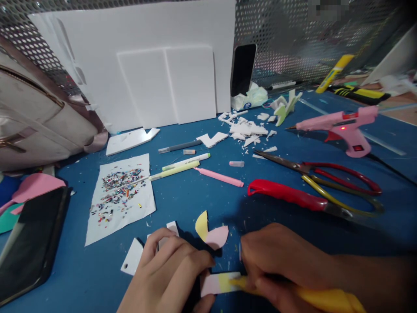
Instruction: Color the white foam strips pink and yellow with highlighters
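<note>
My left hand lies at the bottom centre, its thumb and a finger pinching the left end of a small foam strip. Pale pink covers that end of the strip, with a yellow band beside it and white to the right. My right hand grips a thick yellow marker, whose tip touches the strip at the yellow band. Just beyond my hands lie a yellow petal-shaped piece and a pink petal-shaped piece. White cut pieces stick out behind my left hand, which partly hides them.
Beads on a white sheet lie left; a black phone is farther left. Ahead are a pink pen, other pens and white scraps. To the right lie a red-handled cutter, scissors and a pink glue gun, its light lit.
</note>
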`<move>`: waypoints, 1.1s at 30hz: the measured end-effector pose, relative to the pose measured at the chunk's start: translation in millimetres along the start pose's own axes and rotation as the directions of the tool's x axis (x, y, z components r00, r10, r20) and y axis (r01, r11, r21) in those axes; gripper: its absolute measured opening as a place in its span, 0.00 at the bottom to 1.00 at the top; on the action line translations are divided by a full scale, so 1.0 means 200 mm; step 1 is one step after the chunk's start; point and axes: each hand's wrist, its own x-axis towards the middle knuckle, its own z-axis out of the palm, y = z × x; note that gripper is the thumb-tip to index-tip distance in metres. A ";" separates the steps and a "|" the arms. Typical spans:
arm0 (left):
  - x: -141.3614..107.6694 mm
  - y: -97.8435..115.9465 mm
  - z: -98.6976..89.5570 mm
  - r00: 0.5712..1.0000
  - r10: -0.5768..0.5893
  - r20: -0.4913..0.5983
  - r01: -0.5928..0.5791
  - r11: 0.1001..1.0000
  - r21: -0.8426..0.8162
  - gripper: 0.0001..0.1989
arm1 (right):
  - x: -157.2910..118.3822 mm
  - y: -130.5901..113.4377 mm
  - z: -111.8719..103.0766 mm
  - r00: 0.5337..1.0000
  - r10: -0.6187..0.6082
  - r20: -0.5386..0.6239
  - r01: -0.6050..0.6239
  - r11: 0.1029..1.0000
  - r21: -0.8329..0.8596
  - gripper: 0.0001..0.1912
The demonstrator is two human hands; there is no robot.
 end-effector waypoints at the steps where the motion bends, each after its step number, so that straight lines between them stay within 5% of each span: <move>1: 0.00 0.00 0.00 1.000 0.000 -0.001 0.000 1.000 0.000 0.17 | 0.00 0.00 0.00 1.000 -0.027 0.009 0.027 1.000 -0.005 0.08; 4: 0.00 0.00 0.00 1.000 0.007 -0.004 -0.007 1.000 0.008 0.16 | 0.01 -0.02 -0.01 1.000 -0.015 0.014 0.015 1.000 0.006 0.09; 8: -0.01 -0.01 0.00 1.000 0.019 -0.003 -0.019 1.000 0.024 0.16 | 0.01 -0.05 -0.02 0.984 0.179 -0.020 -0.180 0.982 -0.050 0.09; 15: -0.01 -0.02 0.02 0.998 0.041 -0.052 -0.037 0.997 0.074 0.07 | 0.00 -0.01 -0.01 0.999 0.022 0.027 -0.023 0.999 0.036 0.07; 22: -0.01 -0.01 0.01 0.999 0.033 -0.022 -0.032 0.998 0.046 0.12 | 0.00 -0.09 -0.01 0.983 0.180 -0.047 -0.181 0.983 -0.027 0.10; 29: -0.01 -0.01 0.01 0.999 0.030 -0.022 -0.029 0.999 0.043 0.11 | -0.02 -0.06 0.01 0.980 0.155 -0.121 -0.157 0.988 -0.003 0.09; 31: -0.01 -0.01 0.01 0.999 0.032 -0.026 -0.031 0.998 0.048 0.11 | -0.01 -0.05 0.02 0.997 0.082 0.003 -0.082 0.997 -0.011 0.08; 33: -0.01 -0.01 0.01 0.999 0.028 -0.025 -0.027 0.999 0.047 0.12 | -0.01 -0.06 0.01 0.989 0.147 -0.017 -0.147 0.989 -0.028 0.09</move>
